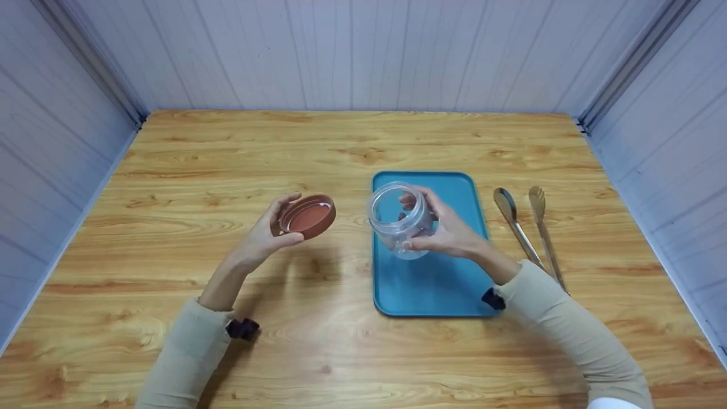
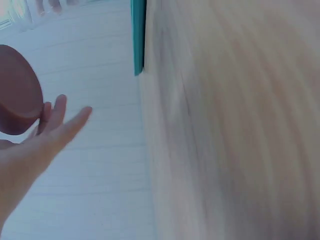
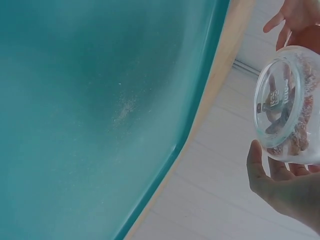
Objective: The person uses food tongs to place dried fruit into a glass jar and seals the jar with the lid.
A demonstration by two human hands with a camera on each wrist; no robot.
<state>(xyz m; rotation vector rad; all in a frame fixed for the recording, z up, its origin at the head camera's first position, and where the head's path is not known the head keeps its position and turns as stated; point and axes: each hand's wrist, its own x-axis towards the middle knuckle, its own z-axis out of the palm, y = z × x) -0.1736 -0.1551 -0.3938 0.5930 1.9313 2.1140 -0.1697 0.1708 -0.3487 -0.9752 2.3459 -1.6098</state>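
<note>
My left hand point(image 1: 289, 220) holds a round brown lid point(image 1: 307, 215) above the wooden table point(image 1: 227, 159), thumb on one side and fingers on the other, its hollow side up. In the left wrist view the lid point(image 2: 17, 95) sits at the far left against the fingers of my left hand point(image 2: 55, 125). My right hand point(image 1: 412, 222) grips a clear plastic jar point(image 1: 397, 218) over the blue tray point(image 1: 437, 284). The jar is tilted, its uncovered mouth pointing left and up. Through the jar point(image 3: 290, 105) in my right hand point(image 3: 272, 85) I see a few small brownish pieces.
Metal tongs point(image 1: 528, 233) lie on the table right of the tray. The tray point(image 3: 100, 100) bottom is bare with a little dust. White panel walls close in the table at the back and both sides. The tray's edge point(image 2: 138, 35) shows in the left wrist view.
</note>
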